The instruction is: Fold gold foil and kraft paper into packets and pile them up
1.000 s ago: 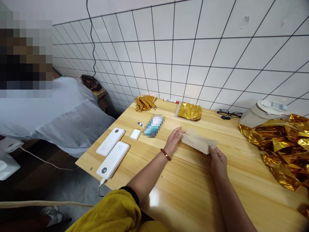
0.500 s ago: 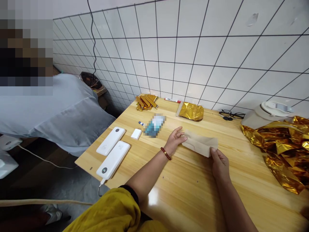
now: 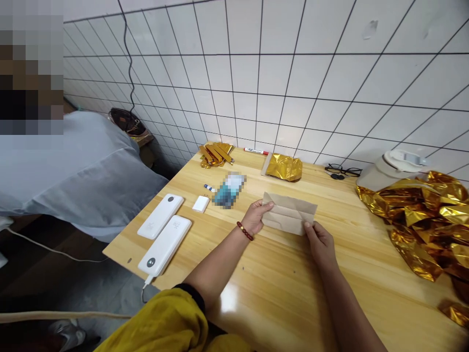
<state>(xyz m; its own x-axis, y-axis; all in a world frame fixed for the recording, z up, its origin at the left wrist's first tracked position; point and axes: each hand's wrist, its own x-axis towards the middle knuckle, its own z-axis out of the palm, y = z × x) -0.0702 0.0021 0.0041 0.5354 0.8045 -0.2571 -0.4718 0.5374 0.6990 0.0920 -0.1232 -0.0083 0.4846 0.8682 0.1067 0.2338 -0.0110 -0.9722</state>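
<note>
creased brown paper held above the table

i see my left hand (image 3: 256, 217) pinching the left end of the brown paper sheet (image 3: 289, 215) and my right hand (image 3: 318, 239) pinching its lower right corner, lifted just over the wooden table (image 3: 278, 293). the paper is thin, matte and folded in bands; i judge an uneven pull could tear a crease or skew it. the crinkled gold foil (image 3: 421, 215) nearby looks slippery.

Item: one brown paper piece (image 3: 289, 216), rectangular, marked by lengthwise fold creases. It is lifted off the wooden table (image 3: 278, 293) and tilted up to face the camera, gripped at its left end and its lower right corner.
</note>
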